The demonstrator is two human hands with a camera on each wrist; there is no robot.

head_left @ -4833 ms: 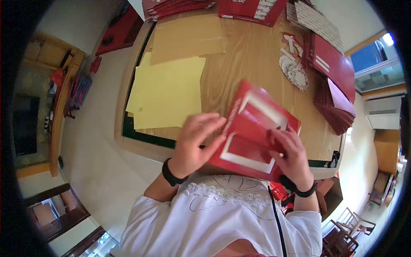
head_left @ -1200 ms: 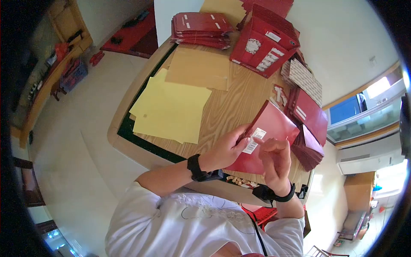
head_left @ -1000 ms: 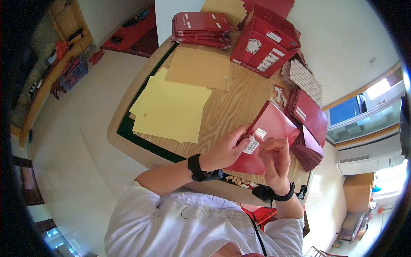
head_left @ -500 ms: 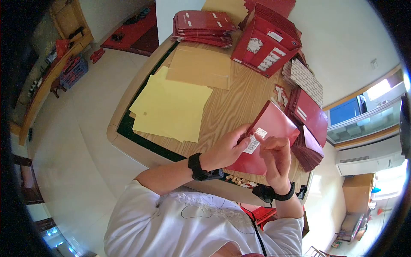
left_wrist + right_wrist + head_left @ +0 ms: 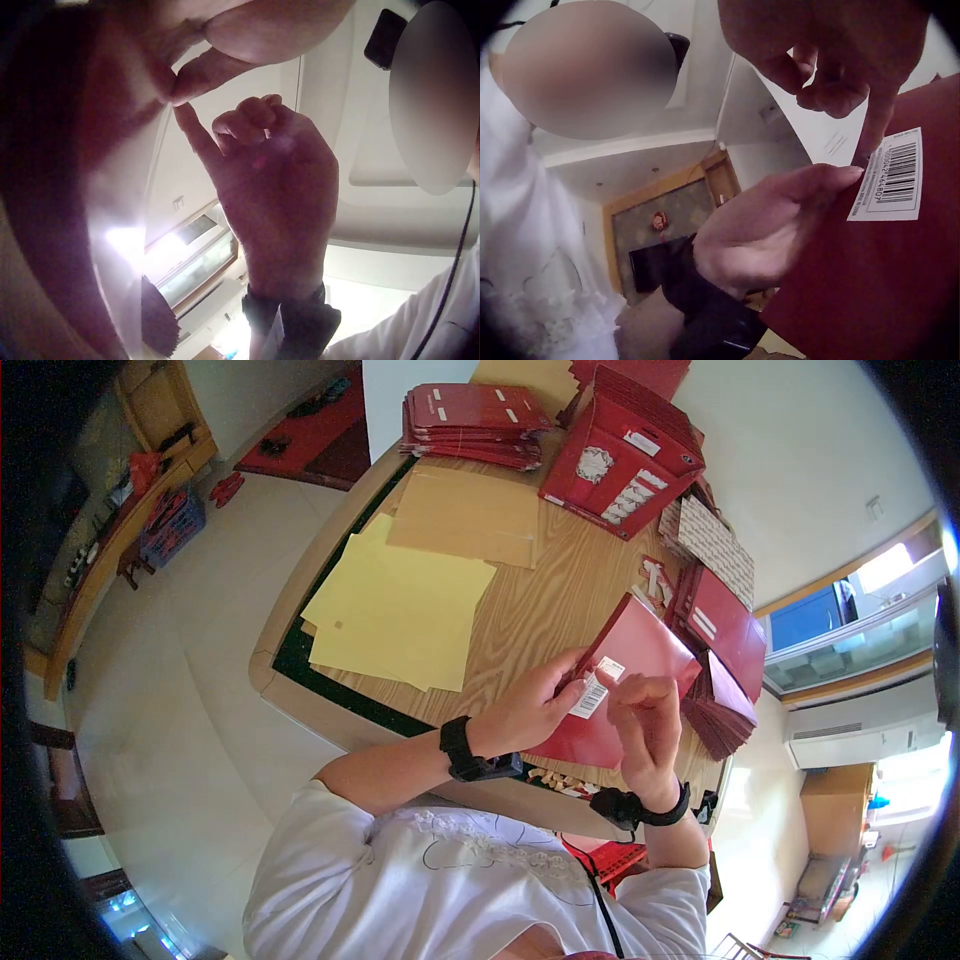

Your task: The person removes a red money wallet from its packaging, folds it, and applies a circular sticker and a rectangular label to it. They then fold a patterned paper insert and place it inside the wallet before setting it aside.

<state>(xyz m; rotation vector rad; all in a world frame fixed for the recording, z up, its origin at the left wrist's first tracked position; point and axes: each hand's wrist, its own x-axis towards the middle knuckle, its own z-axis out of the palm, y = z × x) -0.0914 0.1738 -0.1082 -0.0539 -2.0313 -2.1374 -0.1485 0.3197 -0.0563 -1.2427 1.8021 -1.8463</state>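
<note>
My left hand [image 5: 520, 712] holds a glossy red cardboard piece [image 5: 650, 643] by its left side, thumb on the near face and fingers behind it. A white barcode label [image 5: 588, 700] sits on that face, beside the thumb. My right hand [image 5: 648, 728] is over the cardboard, its index finger stretched to the label's edge close to the left thumb. In the right wrist view the barcode label [image 5: 891, 180] shows clearly, with the index fingertip on it. The left wrist view shows the right hand [image 5: 281, 187] with its other fingers curled in, holding nothing.
Yellow sheets [image 5: 400, 610] and a tan sheet [image 5: 465, 515] lie on the wooden table [image 5: 560, 595]. Stacked red cardboard [image 5: 470, 420], a red box [image 5: 620, 470] and red folders [image 5: 720, 625] stand along the back and right. White paper cut-outs [image 5: 655, 575] lie near the folders.
Several seconds ago the cardboard showed two white frames; now its label side faces up and it sits farther right. Over the last second both hands have hardly moved.
</note>
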